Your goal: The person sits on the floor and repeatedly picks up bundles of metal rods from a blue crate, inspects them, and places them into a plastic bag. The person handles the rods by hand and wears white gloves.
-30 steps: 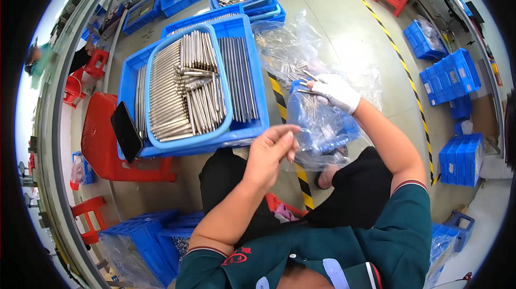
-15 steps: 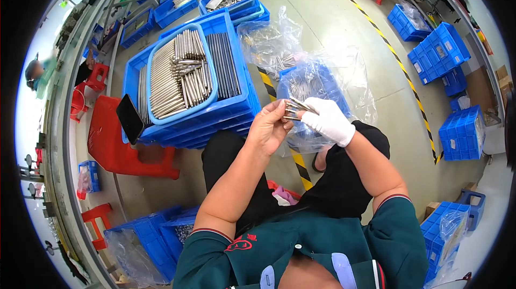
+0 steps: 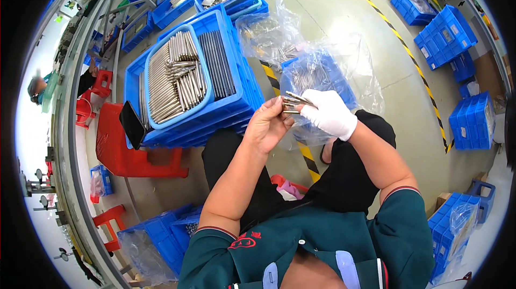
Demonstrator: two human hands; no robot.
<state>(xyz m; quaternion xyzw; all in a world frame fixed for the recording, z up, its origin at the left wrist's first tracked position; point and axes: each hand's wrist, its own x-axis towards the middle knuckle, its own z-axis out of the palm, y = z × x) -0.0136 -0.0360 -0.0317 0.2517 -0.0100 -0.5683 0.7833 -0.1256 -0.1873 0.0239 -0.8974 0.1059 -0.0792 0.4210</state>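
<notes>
Head view: bare left hand (image 3: 270,125) and white-gloved right hand (image 3: 329,113) meeting in front of the chest, both pinched shut on a small bundle of metal rods (image 3: 294,103). Just behind, a blue bin (image 3: 344,87) lined with clear plastic bag (image 3: 357,58). To the left, stacked blue crates (image 3: 244,87) filled with metal rods, beside a red stool (image 3: 126,154).

Rods (image 3: 177,77) lie in a crate (image 3: 244,93) left of a bag-lined bin (image 3: 344,87).
</notes>
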